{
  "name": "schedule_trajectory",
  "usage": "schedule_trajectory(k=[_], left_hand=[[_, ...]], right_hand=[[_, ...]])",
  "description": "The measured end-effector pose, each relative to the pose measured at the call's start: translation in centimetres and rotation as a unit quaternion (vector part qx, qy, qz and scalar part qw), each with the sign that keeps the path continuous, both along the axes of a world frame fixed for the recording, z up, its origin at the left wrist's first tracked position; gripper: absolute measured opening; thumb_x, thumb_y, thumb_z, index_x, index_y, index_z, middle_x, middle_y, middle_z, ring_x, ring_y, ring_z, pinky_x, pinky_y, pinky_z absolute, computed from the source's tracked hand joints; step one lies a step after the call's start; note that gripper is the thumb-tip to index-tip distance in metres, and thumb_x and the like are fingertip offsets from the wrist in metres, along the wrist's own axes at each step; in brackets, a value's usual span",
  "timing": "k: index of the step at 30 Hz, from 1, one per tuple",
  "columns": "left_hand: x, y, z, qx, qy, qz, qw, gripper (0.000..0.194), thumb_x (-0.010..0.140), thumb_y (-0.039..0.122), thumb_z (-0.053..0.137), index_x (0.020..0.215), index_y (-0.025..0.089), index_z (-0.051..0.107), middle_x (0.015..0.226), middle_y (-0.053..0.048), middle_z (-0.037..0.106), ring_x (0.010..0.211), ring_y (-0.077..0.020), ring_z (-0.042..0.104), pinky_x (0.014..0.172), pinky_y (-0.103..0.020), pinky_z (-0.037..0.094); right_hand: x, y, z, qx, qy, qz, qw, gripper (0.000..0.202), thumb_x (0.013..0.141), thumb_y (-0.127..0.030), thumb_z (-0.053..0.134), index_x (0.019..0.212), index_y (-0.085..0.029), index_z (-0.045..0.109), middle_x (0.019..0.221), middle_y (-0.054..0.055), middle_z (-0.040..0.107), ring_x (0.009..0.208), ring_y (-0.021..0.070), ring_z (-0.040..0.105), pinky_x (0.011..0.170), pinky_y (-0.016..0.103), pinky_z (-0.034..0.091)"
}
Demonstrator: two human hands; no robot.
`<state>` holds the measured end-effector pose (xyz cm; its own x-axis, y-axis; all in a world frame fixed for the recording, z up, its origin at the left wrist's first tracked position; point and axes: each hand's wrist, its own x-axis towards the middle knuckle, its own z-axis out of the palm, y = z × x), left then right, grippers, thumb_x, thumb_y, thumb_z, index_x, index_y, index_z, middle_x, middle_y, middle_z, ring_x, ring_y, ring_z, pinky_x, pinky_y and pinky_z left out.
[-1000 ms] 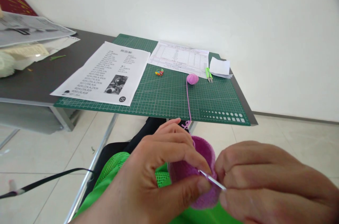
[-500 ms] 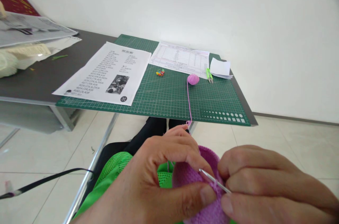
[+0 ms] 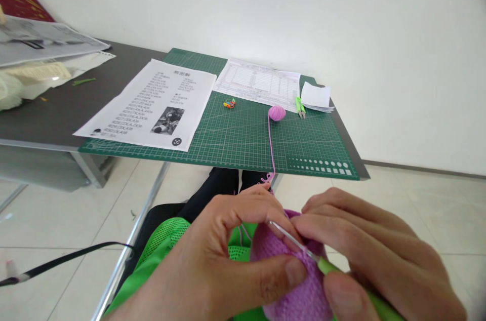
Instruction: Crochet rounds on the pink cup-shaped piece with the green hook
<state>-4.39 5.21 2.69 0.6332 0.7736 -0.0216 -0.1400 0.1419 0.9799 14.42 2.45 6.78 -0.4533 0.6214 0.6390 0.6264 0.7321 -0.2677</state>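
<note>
My left hand point(image 3: 243, 245) pinches the edge of a pink-purple crocheted piece point(image 3: 299, 290) between thumb and fingers, over my lap. My right hand point(image 3: 375, 245) grips a crochet hook point(image 3: 322, 265) with a green handle. Its metal tip points up and left, lying across the piece's edge beside my left index finger, with a stitch around the shaft. A pink yarn strand point(image 3: 271, 144) runs from the yarn ball point(image 3: 277, 113) on the table down to my left hand. Part of the crocheted piece is hidden behind my fingers.
A green cutting mat point(image 3: 243, 133) lies on the dark table point(image 3: 125, 65). On it are a printed pattern sheet point(image 3: 140, 108), a form point(image 3: 258, 80), colourful stitch markers point(image 3: 229, 104), green thread snips point(image 3: 299, 107) and white paper slips point(image 3: 316, 95). Pale yarn point(image 3: 9, 90) sits at far left.
The hook has slid further up and left through the edge, and its green handle now shows. My right fingers have lifted and spread along the piece. My left hand has barely moved.
</note>
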Motion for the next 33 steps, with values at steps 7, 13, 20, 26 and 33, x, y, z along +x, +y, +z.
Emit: schedule_trajectory(k=[7, 13, 20, 26, 33], left_hand=[[0.3, -0.1, 0.0, -0.138, -0.032, -0.020, 0.990, 0.014, 0.081, 0.030, 0.079, 0.082, 0.022, 0.067, 0.081, 0.003, 0.059, 0.081, -0.0158, 0.053, 0.068, -0.026, 0.043], [0.1, 0.8, -0.2, -0.150, -0.104, -0.070, 0.981, 0.014, 0.091, 0.034, 0.070, 0.095, 0.020, 0.072, 0.090, 0.000, 0.063, 0.087, -0.0148, 0.056, 0.083, -0.025, 0.043], [0.8, 2.2, -1.5, -0.251, -0.214, -0.153, 0.932, 0.030, 0.088, 0.036, 0.075, 0.109, 0.014, 0.073, 0.089, -0.006, 0.073, 0.075, -0.0111, 0.061, 0.072, -0.020, 0.045], [1.5, 2.1, -2.2, -0.283, -0.201, -0.127, 0.929, 0.022, 0.088, 0.020, 0.075, 0.109, 0.018, 0.067, 0.076, 0.000, 0.072, 0.056, -0.0069, 0.060, 0.058, -0.016, 0.047], [1.0, 1.9, -2.5, -0.270, -0.245, -0.007, 0.931, 0.036, 0.093, 0.012, 0.065, 0.129, 0.018, 0.062, 0.111, -0.007, 0.075, 0.095, -0.0142, 0.073, 0.089, -0.021, 0.055]], right_hand=[[0.0, -0.2, -0.2, -0.021, 0.017, 0.017, 0.999, 0.029, 0.092, -0.050, 0.061, 0.082, -0.025, 0.071, 0.070, 0.004, 0.067, 0.070, 0.0196, 0.068, 0.058, 0.029, 0.059], [-0.6, 0.2, -0.4, -0.039, 0.033, 0.027, 0.998, 0.029, 0.091, -0.050, 0.061, 0.080, -0.025, 0.069, 0.068, 0.003, 0.065, 0.068, 0.0191, 0.067, 0.056, 0.029, 0.058], [-1.0, 0.6, -0.8, -0.061, 0.048, 0.041, 0.996, 0.028, 0.091, -0.048, 0.061, 0.078, -0.025, 0.068, 0.067, 0.003, 0.064, 0.064, 0.0181, 0.065, 0.054, 0.028, 0.057], [-0.2, 0.4, -1.5, -0.103, 0.074, 0.051, 0.991, 0.024, 0.092, -0.041, 0.062, 0.075, -0.025, 0.067, 0.062, 0.001, 0.062, 0.058, 0.0160, 0.063, 0.050, 0.027, 0.056], [0.6, -0.6, -3.3, -0.228, 0.210, 0.110, 0.944, 0.041, 0.106, -0.032, 0.038, 0.069, -0.021, 0.052, 0.053, -0.006, 0.057, 0.048, 0.0075, 0.058, 0.050, 0.020, 0.054]])
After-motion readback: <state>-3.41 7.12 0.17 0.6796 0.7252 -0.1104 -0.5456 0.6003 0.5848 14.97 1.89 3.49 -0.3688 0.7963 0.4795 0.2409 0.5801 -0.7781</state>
